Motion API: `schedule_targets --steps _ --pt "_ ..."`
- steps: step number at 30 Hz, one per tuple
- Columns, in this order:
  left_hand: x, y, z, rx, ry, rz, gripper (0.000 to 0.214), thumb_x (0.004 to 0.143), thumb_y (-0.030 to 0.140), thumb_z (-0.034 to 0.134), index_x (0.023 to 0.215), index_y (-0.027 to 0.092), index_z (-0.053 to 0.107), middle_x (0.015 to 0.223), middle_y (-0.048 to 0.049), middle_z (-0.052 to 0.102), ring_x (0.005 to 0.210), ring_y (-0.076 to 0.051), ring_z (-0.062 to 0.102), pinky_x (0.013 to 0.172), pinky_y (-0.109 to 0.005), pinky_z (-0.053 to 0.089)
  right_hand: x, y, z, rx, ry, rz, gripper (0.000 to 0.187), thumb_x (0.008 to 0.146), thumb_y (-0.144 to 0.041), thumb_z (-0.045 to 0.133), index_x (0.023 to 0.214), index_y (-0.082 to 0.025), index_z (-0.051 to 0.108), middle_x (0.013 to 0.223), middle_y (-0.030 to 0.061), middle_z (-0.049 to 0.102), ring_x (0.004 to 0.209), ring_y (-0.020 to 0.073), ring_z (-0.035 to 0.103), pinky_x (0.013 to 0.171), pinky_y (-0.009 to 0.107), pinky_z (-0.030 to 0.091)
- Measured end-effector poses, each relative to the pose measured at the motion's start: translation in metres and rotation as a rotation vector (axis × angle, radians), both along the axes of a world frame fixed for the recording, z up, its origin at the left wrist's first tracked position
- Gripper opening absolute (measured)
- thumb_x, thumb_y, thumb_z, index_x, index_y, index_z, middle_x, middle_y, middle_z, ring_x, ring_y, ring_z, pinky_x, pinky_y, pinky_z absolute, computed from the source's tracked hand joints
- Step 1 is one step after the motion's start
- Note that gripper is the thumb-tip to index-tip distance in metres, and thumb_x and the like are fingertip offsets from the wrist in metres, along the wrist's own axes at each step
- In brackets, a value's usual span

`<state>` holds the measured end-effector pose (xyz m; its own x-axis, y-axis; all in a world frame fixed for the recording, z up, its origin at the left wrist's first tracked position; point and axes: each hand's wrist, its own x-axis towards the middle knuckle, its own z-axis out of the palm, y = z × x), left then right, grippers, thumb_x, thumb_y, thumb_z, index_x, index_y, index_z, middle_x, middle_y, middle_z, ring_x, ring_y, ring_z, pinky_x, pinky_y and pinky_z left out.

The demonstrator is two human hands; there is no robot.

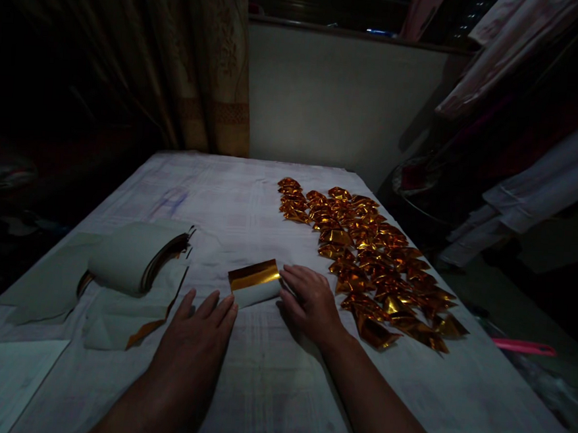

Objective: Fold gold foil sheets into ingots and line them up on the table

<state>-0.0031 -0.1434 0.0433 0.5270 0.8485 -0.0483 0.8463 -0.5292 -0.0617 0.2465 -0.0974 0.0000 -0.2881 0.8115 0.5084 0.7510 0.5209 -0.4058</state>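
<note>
In the middle of the bed-like surface lies a small sheet of gold foil paper (254,283), partly folded, with a gold strip along its far side and its pale back along the near side. My right hand (310,300) has fingers and thumb closed at the sheet's right end. Lying palm down, my left hand (202,329) has its fingers apart, and a fingertip touches the near left corner. Left of it is a curled stack of pale-backed foil paper (122,254), with a loose sheet (123,323) in front. Many folded gold foil pieces (366,248) are grouped at right.
A pale checked cloth (267,386) covers the surface. A white sheet (5,375) lies at the near left. Beyond the right edge are a pink handle (525,346) and hanging clothes (554,169). A patterned curtain (215,59) and a wall (327,94) stand behind.
</note>
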Motion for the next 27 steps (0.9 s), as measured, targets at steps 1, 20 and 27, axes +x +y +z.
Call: schedule_targets --steps 1,20,27 --pt "0.001 0.0 0.0 0.004 -0.004 -0.006 0.051 0.086 0.007 0.048 0.132 0.023 0.065 0.143 -0.01 0.061 0.132 -0.035 0.055 0.114 -0.062 0.029 0.001 0.001 -0.002 0.001 0.036 -0.021 0.032 0.093 -0.023 0.059 0.124 -0.022 0.068 0.124 0.0096 0.072 0.117 0.0263 0.062 0.098 0.044 0.044" --pt "0.004 0.028 -0.011 0.172 -0.386 -0.032 0.017 0.099 0.022 0.043 0.093 0.022 0.059 0.102 -0.0068 0.072 0.096 -0.026 0.066 0.097 -0.049 0.047 -0.005 0.005 0.002 -0.224 0.178 -0.034 0.015 0.082 -0.016 0.069 0.094 -0.023 0.067 0.092 0.0027 0.071 0.09 0.0218 0.062 0.083 0.036 0.045" --pt "0.005 0.028 -0.008 0.083 -0.424 0.036 0.018 0.098 0.025 0.043 0.092 0.021 0.06 0.093 -0.0062 0.068 0.089 -0.025 0.062 0.083 -0.042 0.049 -0.017 0.006 0.002 -0.272 0.102 -0.166 0.039 0.082 -0.013 0.07 0.119 -0.024 0.065 0.092 0.0026 0.072 0.093 0.0235 0.062 0.088 0.038 0.043"
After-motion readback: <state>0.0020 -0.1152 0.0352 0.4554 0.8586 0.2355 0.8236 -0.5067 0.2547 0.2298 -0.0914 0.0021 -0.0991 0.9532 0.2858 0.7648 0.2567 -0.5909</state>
